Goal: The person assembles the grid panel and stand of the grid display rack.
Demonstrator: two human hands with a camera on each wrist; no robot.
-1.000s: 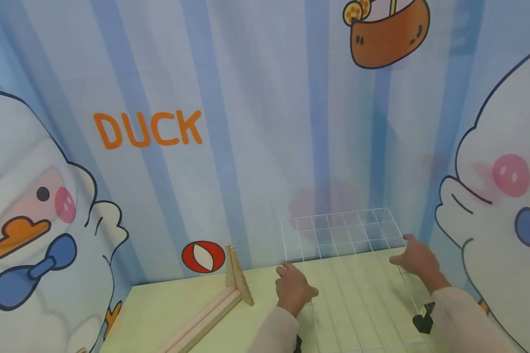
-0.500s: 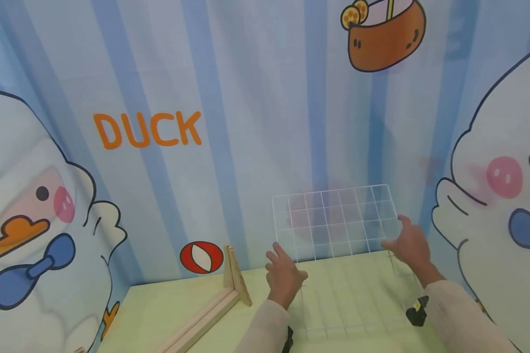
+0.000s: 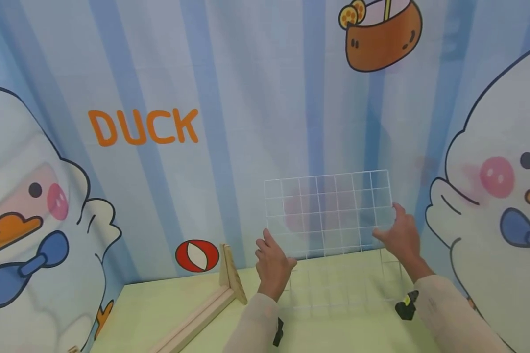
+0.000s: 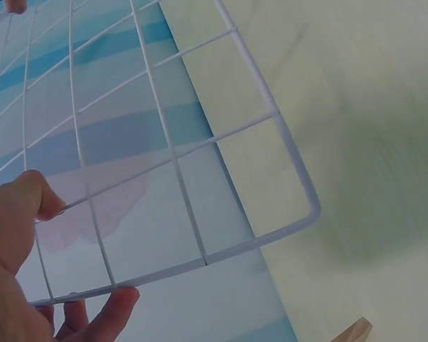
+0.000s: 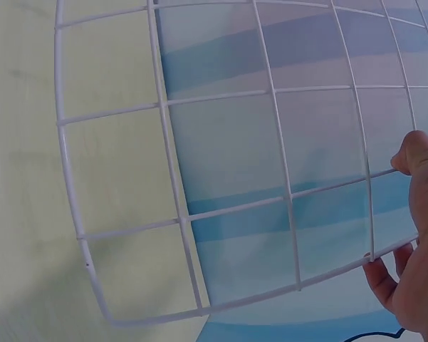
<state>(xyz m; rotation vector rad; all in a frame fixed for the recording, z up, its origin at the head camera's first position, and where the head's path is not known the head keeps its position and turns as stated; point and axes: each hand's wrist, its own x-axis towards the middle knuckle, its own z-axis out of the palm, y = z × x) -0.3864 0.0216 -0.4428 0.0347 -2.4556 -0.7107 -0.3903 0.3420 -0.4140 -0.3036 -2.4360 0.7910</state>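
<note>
A white wire grid panel (image 3: 326, 175) stands tilted up over the pale table, its upper part in front of the curtain. My left hand (image 3: 274, 267) grips its left edge, and my right hand (image 3: 403, 240) grips the right edge. In the left wrist view, the thumb of the left hand (image 4: 14, 249) lies on an inner wire while the fingers curl under the thicker rim. The right wrist view has my right hand (image 5: 420, 228) pinching the opposite rim likewise. A rounded lower corner of the wire grid panel (image 4: 310, 206) hangs over the table in the left wrist view.
Left of the panel, a wooden bar (image 3: 203, 318) lies on the yellowish table (image 3: 168, 289), with an upright wooden end piece (image 3: 232, 274) at its far end. Behind the table hangs a striped blue curtain (image 3: 247, 122) printed with ducks. Black straps (image 3: 407, 306) show at both wrists.
Both hands have raised the wire grid panel and shifted it slightly left. It has gone from lying lower over the table to standing more upright against the curtain. The wooden bar has stayed put.
</note>
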